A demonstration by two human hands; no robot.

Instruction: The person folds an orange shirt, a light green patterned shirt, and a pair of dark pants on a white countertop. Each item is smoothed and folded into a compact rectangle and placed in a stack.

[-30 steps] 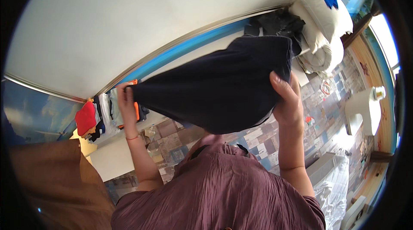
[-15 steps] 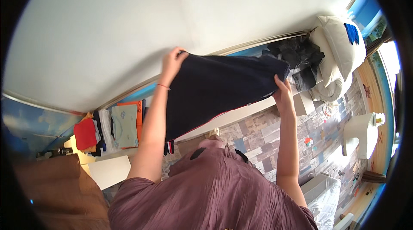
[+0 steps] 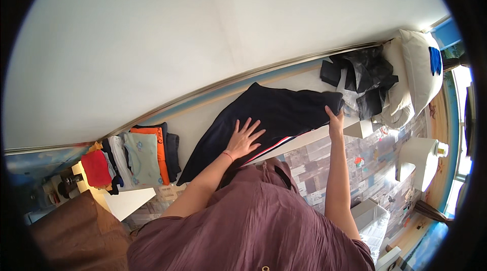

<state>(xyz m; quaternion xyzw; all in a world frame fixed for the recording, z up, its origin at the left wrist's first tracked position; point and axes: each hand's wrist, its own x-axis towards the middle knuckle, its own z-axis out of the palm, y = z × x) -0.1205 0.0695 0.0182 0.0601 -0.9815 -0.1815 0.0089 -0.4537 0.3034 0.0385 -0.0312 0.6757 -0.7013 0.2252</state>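
Note:
Dark navy trousers [image 3: 284, 106] with a red-and-white stripe along the near edge lie spread over a long white surface. My left hand [image 3: 244, 139] rests flat on the cloth, fingers spread, near the striped edge. At the right end, my right hand [image 3: 335, 119] pinches the trousers' corner between thumb and fingers. The far edge of the cloth rises to a point in the middle, and the left end tapers toward a row of folded clothes.
Folded clothes stand at the left: a red one [image 3: 96, 168], a pale green one [image 3: 143, 157] and an orange one [image 3: 161, 155] among them. Black crumpled clothing or plastic [image 3: 373, 70] lies at the right, beside white pillows [image 3: 421, 68]. A white wall [image 3: 152, 58] rises behind.
The trousers have come down from being held up between both hands onto the white surface. My left hand has let go of the far left corner and moved nearer, onto the cloth.

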